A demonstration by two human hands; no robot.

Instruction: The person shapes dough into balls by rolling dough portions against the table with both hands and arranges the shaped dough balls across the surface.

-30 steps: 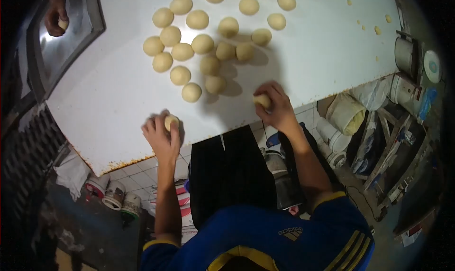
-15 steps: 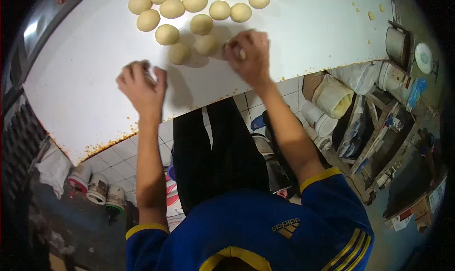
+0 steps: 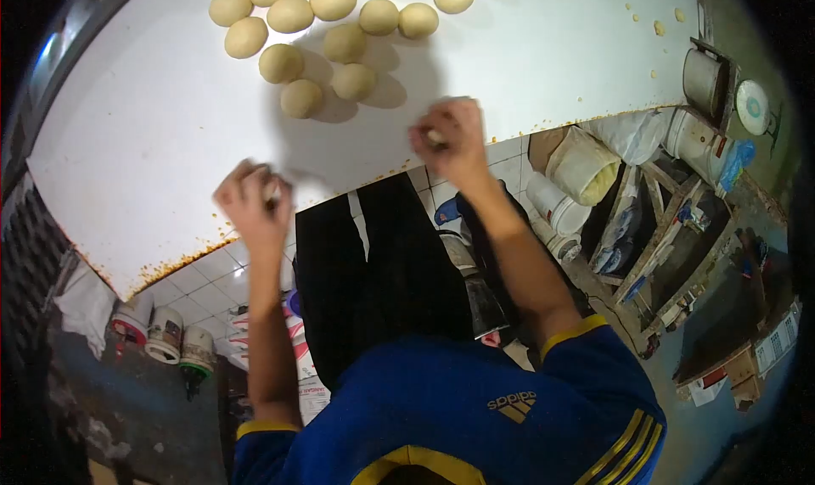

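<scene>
By the worktop's (image 3: 153, 158) near edge, left hand (image 3: 253, 198) and right hand (image 3: 454, 141) each cup dough (image 3: 435, 136) in a narrow grip, apparently rolling; continuing calls for light, even pressure.

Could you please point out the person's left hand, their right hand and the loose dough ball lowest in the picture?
Left hand (image 3: 254, 200): head view, on the back of the hand.
Right hand (image 3: 459, 145): head view, on the back of the hand.
Lowest loose dough ball (image 3: 301, 99): head view, middle of its top.

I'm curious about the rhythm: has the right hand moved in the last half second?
Yes: the right hand has moved toward the table's near edge.
</scene>
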